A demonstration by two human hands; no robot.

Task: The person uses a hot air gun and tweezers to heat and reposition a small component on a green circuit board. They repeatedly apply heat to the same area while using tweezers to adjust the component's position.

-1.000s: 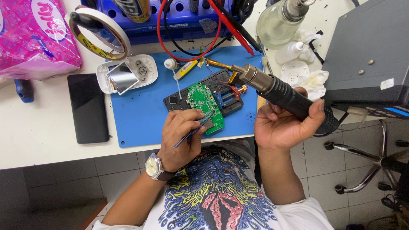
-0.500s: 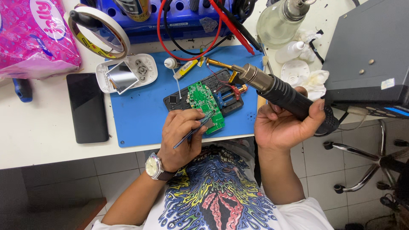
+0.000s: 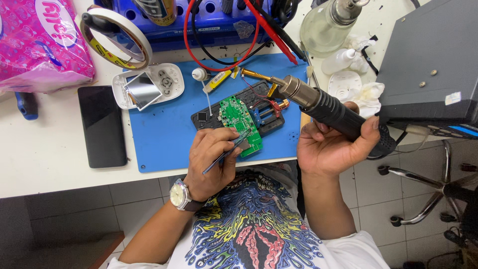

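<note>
Fingers pinch tweezers [image 3: 226, 155] at green board [image 3: 240, 121] — right hand [image 3: 331, 147] grips hot-air handle [image 3: 333, 112].

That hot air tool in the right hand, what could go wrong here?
The hot air tool in the right hand points its nozzle over the red wires beside the green circuit board; heat might scorch them. The left hand with the tweezers rests at the board, possibly close to the heat.

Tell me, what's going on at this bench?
A person is working on a green circuit board that sits in a black holder on a blue mat. The left hand holds tweezers with the tips on the board's near end. The right hand grips a black hot-air tool, its metal nozzle pointing toward the board from the right, not touching it.
</note>
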